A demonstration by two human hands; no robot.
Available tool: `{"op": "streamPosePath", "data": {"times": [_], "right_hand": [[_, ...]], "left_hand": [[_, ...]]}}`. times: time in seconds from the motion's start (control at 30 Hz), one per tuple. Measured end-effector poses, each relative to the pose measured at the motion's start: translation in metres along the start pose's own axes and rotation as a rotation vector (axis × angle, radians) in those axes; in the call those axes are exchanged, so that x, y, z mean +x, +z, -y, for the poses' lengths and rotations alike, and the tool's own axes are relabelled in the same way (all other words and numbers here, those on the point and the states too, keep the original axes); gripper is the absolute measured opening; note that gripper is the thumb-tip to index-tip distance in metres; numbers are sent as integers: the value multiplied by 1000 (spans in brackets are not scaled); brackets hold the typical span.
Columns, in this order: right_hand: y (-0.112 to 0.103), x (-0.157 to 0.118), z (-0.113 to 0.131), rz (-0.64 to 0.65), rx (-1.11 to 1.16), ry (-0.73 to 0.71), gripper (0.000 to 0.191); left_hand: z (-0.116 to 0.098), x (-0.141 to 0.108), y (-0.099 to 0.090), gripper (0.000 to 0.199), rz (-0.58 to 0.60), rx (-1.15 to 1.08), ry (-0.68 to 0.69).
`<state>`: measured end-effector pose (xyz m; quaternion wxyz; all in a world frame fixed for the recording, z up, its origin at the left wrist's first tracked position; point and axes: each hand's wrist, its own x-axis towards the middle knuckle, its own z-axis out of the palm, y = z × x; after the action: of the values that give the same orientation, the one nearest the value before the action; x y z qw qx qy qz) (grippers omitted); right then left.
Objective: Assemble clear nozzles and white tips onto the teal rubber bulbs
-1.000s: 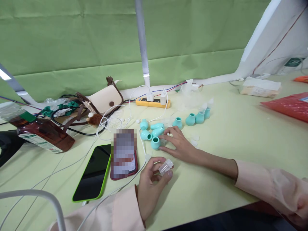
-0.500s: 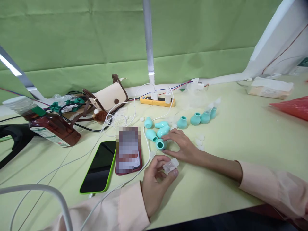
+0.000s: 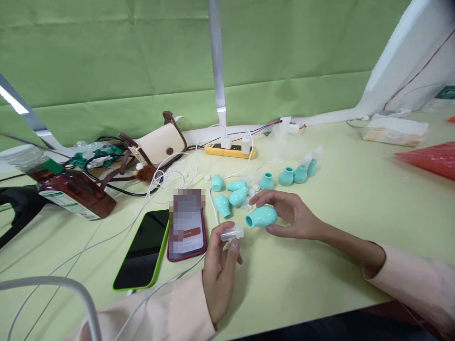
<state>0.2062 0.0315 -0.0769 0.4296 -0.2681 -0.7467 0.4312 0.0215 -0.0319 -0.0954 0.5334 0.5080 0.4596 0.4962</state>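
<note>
My left hand (image 3: 222, 270) pinches a small clear plastic tube-like piece (image 3: 232, 233) with a frosted end, between thumb and fingers. To its right, my right hand (image 3: 289, 215) grips a glossy turquoise vase-shaped bulb (image 3: 262, 217), tilted so its open mouth faces left toward the clear piece. The two parts are apart. Just behind lie more turquoise bulbs (image 3: 222, 206), some on their sides. A row of upright turquoise bulbs (image 3: 286, 176) stands farther back, the rightmost ones with translucent pieces in or behind their mouths.
A green-cased phone (image 3: 142, 251) and a red-cased phone (image 3: 187, 237) lie left of my hands. White cables, a yellow power strip (image 3: 229, 150), a cream bag (image 3: 159, 144) and a bottle (image 3: 76, 192) are behind. A red plastic bag (image 3: 430, 158) sits at right.
My right hand has taken hold of a turquoise bulb from the group and drawn it right and toward me. My left hand has turned the clear piece and shifted slightly left.
</note>
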Motion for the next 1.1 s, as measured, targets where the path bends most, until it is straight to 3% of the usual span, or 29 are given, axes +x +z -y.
{"op": "streamPosePath", "data": {"times": [0.13,0.27,0.4,0.6,0.7,1.1], "right_hand": [[-2,-3,-2,90,170,134,36],[-3,-6,3,59,102,117,37],[-2,-8,9,62,-43,6,41],[2,-6,8,14,-283,-304,46],[3,-5,9,-14,-325,-358,46],[-2,-7,4,55,-221,-233,50]], "left_hand": [[1,0,0,20,11,1,13],[1,-1,-2,15,39,-59,8],[0,1,-3,11,46,-141,24],[1,4,-4,8,52,-221,12],[1,4,-3,8,58,-228,13],[0,3,-2,8,86,-228,-49]]}}
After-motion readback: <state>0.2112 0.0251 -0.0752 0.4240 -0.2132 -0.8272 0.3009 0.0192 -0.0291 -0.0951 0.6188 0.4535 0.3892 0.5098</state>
